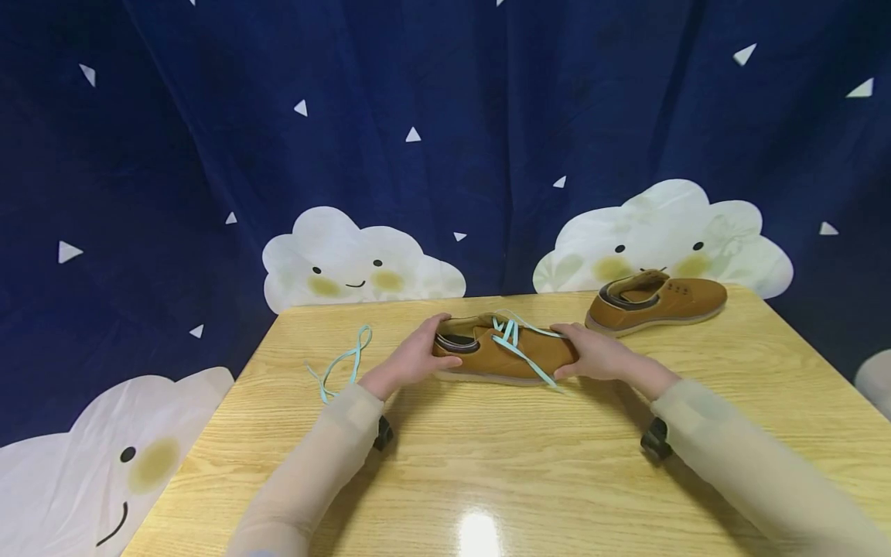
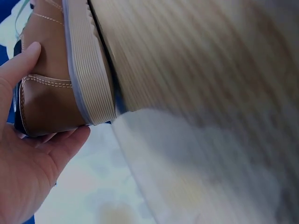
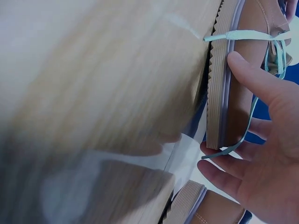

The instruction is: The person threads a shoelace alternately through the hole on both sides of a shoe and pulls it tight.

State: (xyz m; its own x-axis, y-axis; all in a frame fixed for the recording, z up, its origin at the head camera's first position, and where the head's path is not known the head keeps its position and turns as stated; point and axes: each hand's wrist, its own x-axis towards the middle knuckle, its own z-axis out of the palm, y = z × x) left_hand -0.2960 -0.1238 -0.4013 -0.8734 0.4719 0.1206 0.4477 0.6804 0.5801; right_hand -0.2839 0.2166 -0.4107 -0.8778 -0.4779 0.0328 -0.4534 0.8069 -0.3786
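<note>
A brown shoe (image 1: 480,362) sits near the middle of the table, heel to the left and toe to the right. Light blue laces (image 1: 512,334) are threaded through its eyelets, and their loose ends trail over the toe and the near side. My left hand (image 1: 415,356) grips the heel, thumb on the near side and fingers round the back, as the left wrist view also shows. At the toe, my right hand (image 1: 593,354) holds the shoe between thumb and fingers. A lace end hangs by the right fingers in the right wrist view.
A second brown shoe (image 1: 664,303), with no lace in its visible eyelets, stands at the back right of the wooden table (image 1: 431,480). A loose light blue lace (image 1: 341,360) lies left of my left hand. Behind the table hangs a dark blue curtain (image 1: 445,178) with clouds.
</note>
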